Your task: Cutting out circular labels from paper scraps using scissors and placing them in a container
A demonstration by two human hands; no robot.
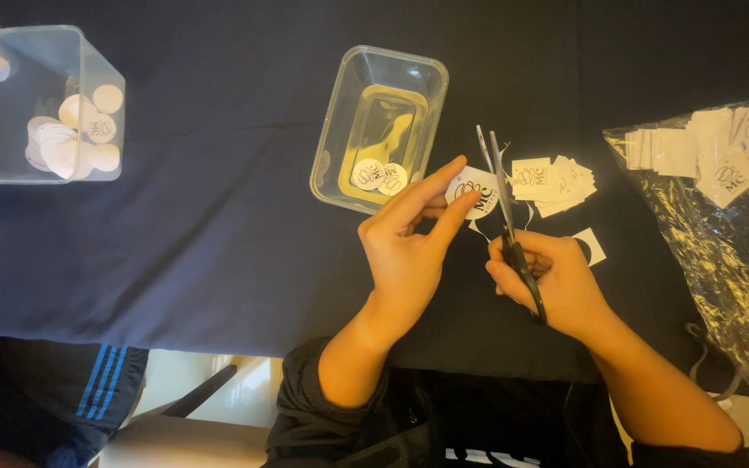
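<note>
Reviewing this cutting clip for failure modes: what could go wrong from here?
1. The left hand pinches the small printed paper label right beside the scissors blades, so fingertips could get nicked.
2. The label is small and held only at its edge; it might twist and the cut wander into the print.
3. Offcut paper scraps lie beside the right hand and the stack of square labels; they may get mixed.

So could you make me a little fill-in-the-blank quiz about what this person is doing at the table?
1. The right hand holds a pair of ____.
2. The left hand pinches a white paper ____ against the blades.
3. Two cut round pieces lie in the clear ____ in front of the left hand.
4. The pile of square labels sits to the ____ of the blades.

Missing words: scissors; label; tub; right
</note>
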